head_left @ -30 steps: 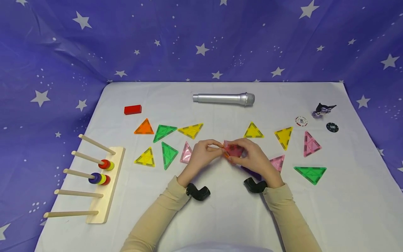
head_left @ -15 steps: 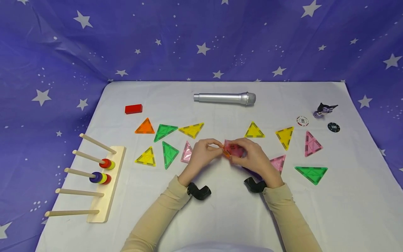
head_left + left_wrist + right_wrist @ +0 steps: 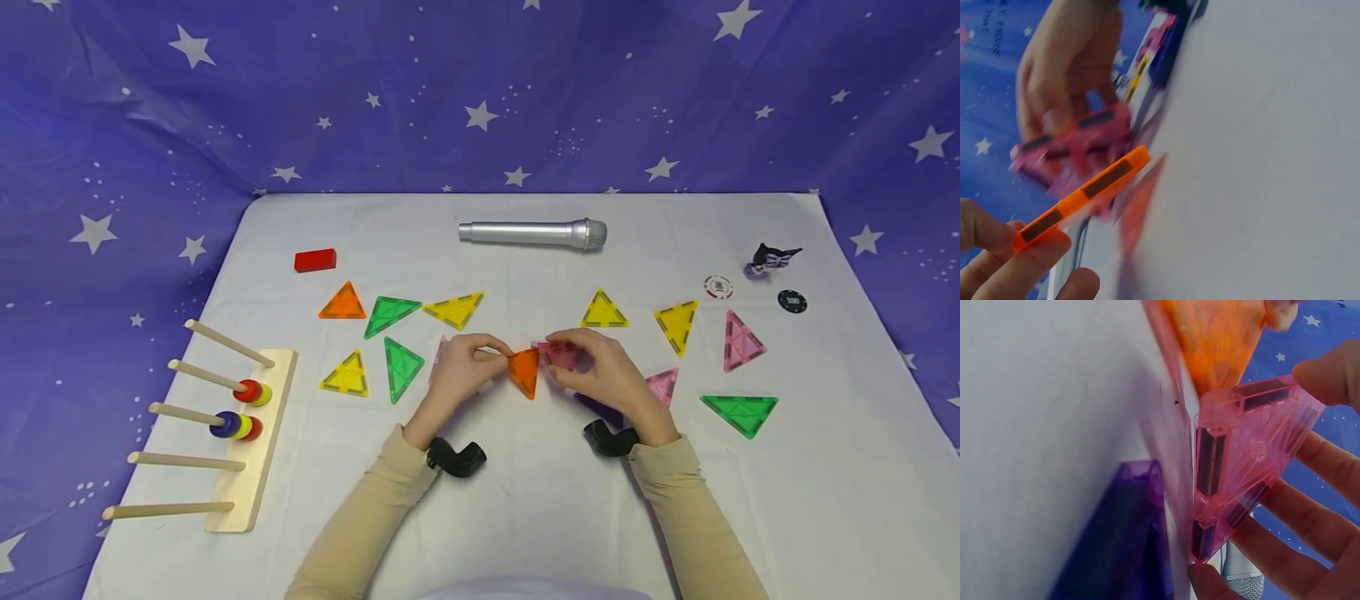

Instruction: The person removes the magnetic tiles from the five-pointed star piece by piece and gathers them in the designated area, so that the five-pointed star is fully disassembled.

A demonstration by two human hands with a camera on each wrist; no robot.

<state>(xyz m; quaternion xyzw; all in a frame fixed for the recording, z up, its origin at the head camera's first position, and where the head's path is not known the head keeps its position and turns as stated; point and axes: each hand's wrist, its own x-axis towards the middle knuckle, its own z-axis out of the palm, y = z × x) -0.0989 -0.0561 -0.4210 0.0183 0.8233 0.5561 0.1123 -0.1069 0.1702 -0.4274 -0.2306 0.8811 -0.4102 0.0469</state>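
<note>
Over the middle of the table, my left hand (image 3: 467, 371) pinches an orange triangular magnetic tile (image 3: 524, 372) by its upper edge between thumb and fingers. My right hand (image 3: 606, 371) grips a pink magnetic tile (image 3: 561, 356) just to its right, fingers partly covering it. In the left wrist view the orange tile (image 3: 1085, 197) appears edge-on before the pink one (image 3: 1079, 147). The right wrist view shows the pink tile (image 3: 1254, 450) tilted up, with thumb and fingers at its edges. A dark purple tile (image 3: 597, 410) lies beneath my right hand, partly hidden.
Green (image 3: 403, 369), yellow (image 3: 455, 311), orange (image 3: 343, 302) and pink (image 3: 741, 342) triangles lie on both sides. Behind is a silver microphone (image 3: 532, 234). A wooden peg rack (image 3: 258, 458) stands left, a red block (image 3: 315, 261) behind it. Poker chips (image 3: 792, 301) and a figurine (image 3: 768, 261) lie right.
My left hand has moved slightly left with the orange tile, which now hangs apart from the pink tile with its face showing. My right hand stays nearly in place, still holding the pink tile.
</note>
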